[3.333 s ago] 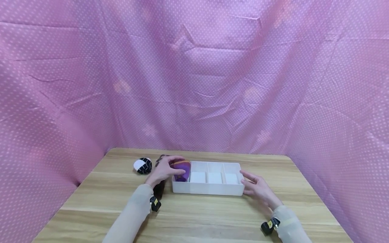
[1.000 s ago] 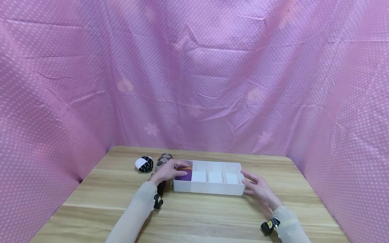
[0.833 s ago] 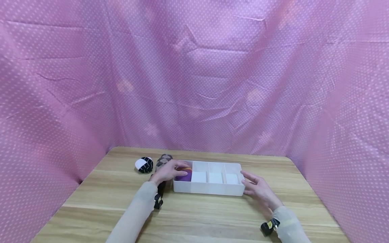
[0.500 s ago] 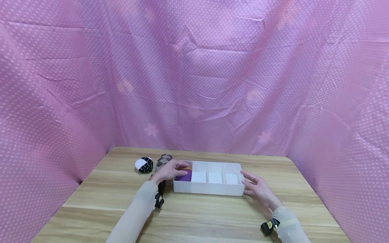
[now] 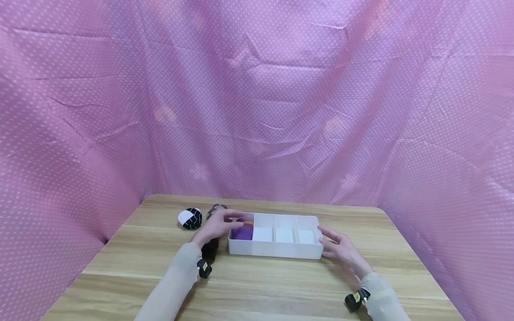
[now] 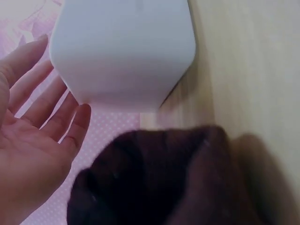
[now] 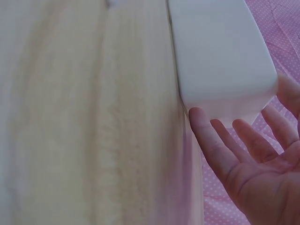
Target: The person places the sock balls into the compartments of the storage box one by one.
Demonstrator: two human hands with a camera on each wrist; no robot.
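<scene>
A white box (image 5: 277, 250) with a row of compartments stands on the table. In its leftmost compartment lies a rolled purple sock (image 5: 244, 233) with an orange band. My left hand (image 5: 217, 225) hovers at the box's left end, its fingers extended over the rim and its thumb overlapping the sock. In the left wrist view its fingers (image 6: 58, 108) are spread beside the white end wall. At the opposite end my right hand (image 5: 344, 252) rests relaxed fingertips on the box; the right wrist view shows these fingers (image 7: 211, 140) lightly bent against the wall, not wrapped round it.
A dark brown, partly argyle sock (image 5: 210, 252) lies left of the box, partly hidden under my left hand. Farther left sits a rolled black-and-white sock (image 5: 190, 219). Pink dotted cloth (image 5: 257, 111) hangs around the wooden table (image 5: 261, 290).
My left hand first lowered the purple sock into the leftmost compartment. Since half a second ago it has loosened and drawn back leftward, leaving the sock there. My right hand has stayed put.
</scene>
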